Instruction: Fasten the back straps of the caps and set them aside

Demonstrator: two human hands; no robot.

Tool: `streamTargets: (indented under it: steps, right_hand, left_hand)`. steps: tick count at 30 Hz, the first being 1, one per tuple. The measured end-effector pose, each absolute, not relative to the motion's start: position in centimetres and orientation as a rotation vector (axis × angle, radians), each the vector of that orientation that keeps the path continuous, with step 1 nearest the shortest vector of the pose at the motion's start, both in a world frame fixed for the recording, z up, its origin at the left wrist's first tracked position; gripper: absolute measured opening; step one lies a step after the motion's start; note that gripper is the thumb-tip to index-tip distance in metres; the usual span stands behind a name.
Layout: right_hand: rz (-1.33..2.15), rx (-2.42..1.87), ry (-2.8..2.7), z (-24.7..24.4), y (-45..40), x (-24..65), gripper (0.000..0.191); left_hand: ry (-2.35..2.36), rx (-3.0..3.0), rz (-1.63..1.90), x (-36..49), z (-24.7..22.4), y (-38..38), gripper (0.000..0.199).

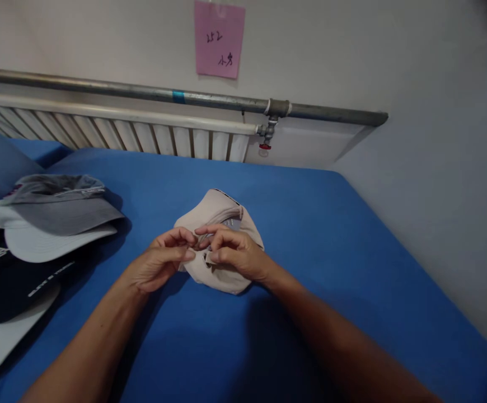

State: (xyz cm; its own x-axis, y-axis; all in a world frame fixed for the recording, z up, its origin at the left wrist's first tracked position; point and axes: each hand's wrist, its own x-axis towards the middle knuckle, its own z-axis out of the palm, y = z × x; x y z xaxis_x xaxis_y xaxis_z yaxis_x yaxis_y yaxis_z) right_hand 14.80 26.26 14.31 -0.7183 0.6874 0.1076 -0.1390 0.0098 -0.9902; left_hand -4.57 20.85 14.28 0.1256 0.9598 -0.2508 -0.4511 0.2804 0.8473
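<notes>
Beneath right hand [243,253], beige cap [200,214], partly hidden

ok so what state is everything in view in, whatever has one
beige cap: lying down, inside partly showing
left hand: fingers bent at the beige cap, grip unclear
right hand: thumb and finger pinching part of the beige cap
grey cap: unheld, stacked
black cap: unheld, partly covered
pink note: up, handwritten on
red valve: can't tell if open
</notes>
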Motion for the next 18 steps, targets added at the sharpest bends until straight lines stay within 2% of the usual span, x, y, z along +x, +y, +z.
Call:
streamTargets:
  steps: [9,15,18]
  right_hand:
    - [1.632,-0.543,-1.806,14.3,26.0,14.8,0.014]
    - [1.461,-0.495,-2.009,15.3,25.4,14.8,0.014]
    - [1.468,-0.49,-2.018,15.6,25.3,14.8,0.013]
  left_hand:
    - [1.15,1.108,0.945,-5.0,14.1,20.7,0.024]
    - [1.193,1.591,0.599,-5.5,15.0,20.6,0.021]
    - [1.146,1.596,0.515,-5.7,14.9,20.5,0.021]
